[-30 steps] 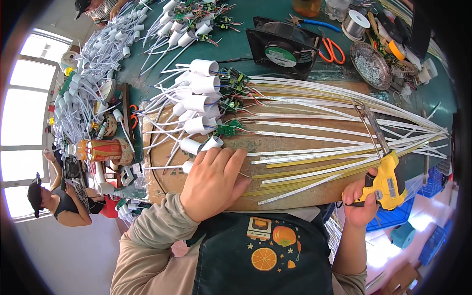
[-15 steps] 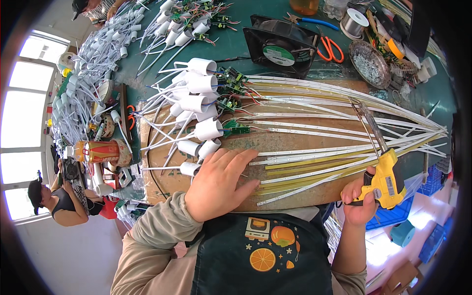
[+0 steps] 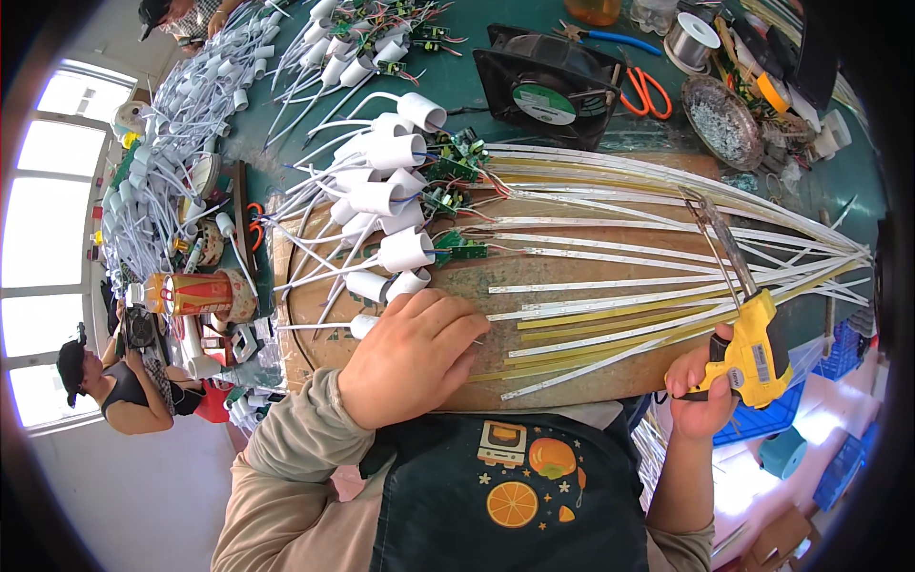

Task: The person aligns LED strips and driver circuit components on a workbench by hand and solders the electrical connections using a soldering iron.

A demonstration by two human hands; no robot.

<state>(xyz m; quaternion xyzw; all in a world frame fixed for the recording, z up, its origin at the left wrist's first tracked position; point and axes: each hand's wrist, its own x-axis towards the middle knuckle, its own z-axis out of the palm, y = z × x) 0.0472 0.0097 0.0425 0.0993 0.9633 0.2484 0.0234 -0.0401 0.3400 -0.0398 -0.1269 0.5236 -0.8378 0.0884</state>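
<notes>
My right hand [image 3: 694, 389] grips the handle of a yellow soldering gun [image 3: 760, 353], its metal tip pointing up and away over the strips. My left hand [image 3: 405, 362] is closed, its fingers curled downward near the strip ends; whatever they pinch is hidden beneath them. Just beyond it lie white cylindrical lamp caps [image 3: 407, 249] with white cables, several joined to green circuit boards [image 3: 461, 248] by thin wires. White and yellow LED strips [image 3: 610, 283] stretch rightward and bunch together at the right. A brown board [image 3: 562, 391] lies underneath them.
Across the far side stand a black fan [image 3: 548, 91], orange-handled scissors [image 3: 648, 93], a solder spool [image 3: 691, 43] and a metal dish [image 3: 721, 119] of small bits. A drink bottle [image 3: 191, 294] and piled caps [image 3: 143, 205] are at left. Another person [image 3: 129, 381] sits beyond.
My left hand has shifted slightly left and its spread fingers have drawn together and curled. One white strip end now shows separately beside it. The soldering gun has barely moved.
</notes>
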